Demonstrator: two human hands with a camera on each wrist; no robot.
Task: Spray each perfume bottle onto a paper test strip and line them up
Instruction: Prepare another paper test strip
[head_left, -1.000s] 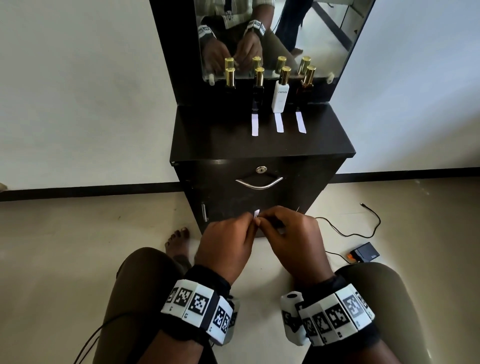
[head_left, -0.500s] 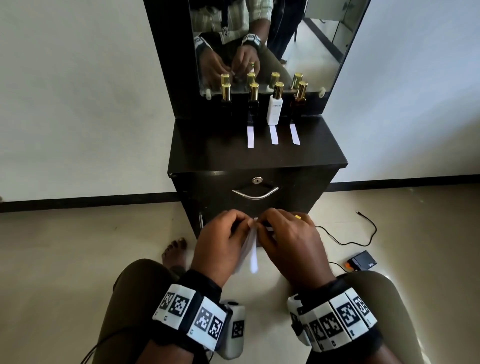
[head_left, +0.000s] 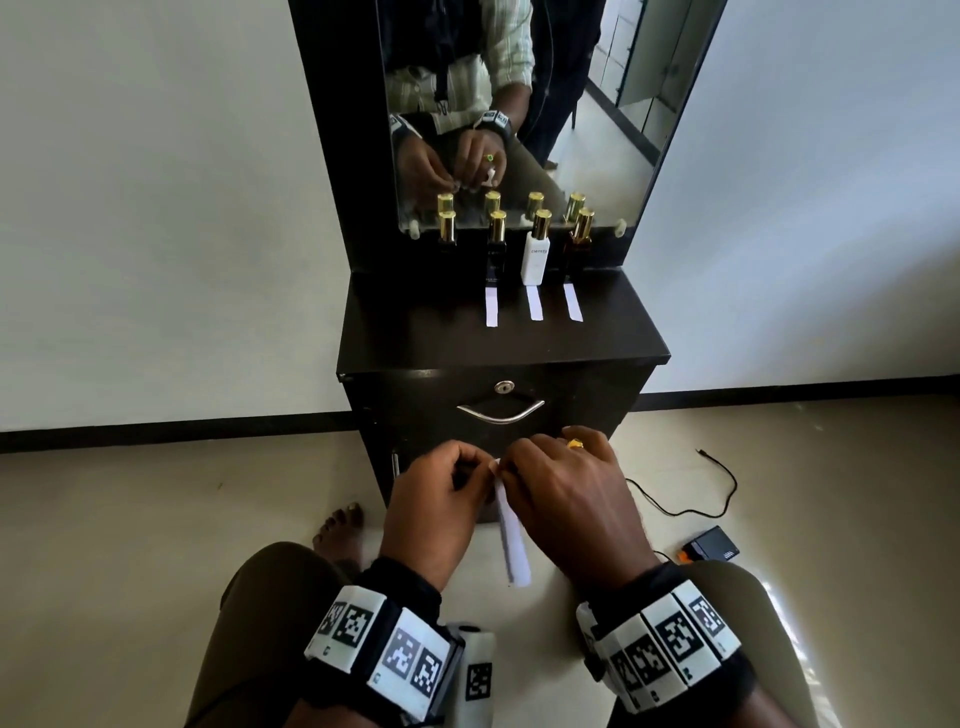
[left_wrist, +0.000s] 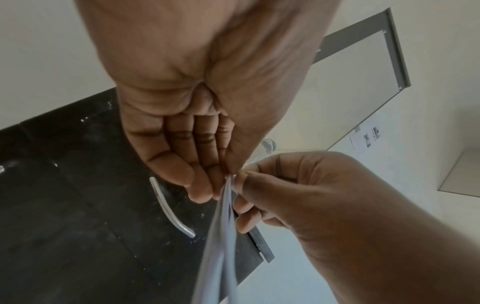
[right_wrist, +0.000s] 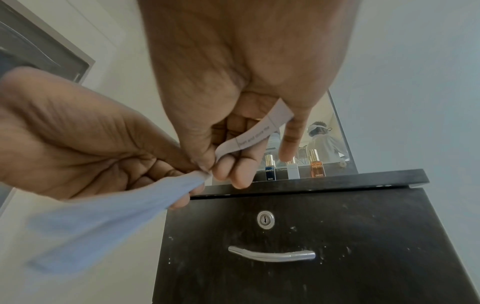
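Note:
Both hands meet in front of the drawer and pinch white paper strips (head_left: 511, 540) at their top end; the strips hang down between my knees. My left hand (head_left: 470, 474) pinches them with thumb and forefinger (left_wrist: 230, 179). My right hand (head_left: 511, 467) pinches the same end, and a printed strip (right_wrist: 257, 137) curls up through its fingers. On the dresser top (head_left: 415, 332) several gold-capped perfume bottles stand in a row: a dark one (head_left: 447, 234), another dark one (head_left: 496, 249), a white one (head_left: 535, 257), an amber one (head_left: 577, 244). Three paper strips (head_left: 534, 303) lie before the right three.
A mirror (head_left: 597, 156) rises behind the bottles. The drawer below has a lock (head_left: 504, 387) and a curved metal handle (head_left: 500, 414). On the floor at right lie a black cable (head_left: 691, 499) and a small black device (head_left: 711, 548). My knees flank the hands.
The paper, only a tip above the fingers a second ago, now hangs down as a long strip between the hands. The hands stay together; the view has tilted up a little.

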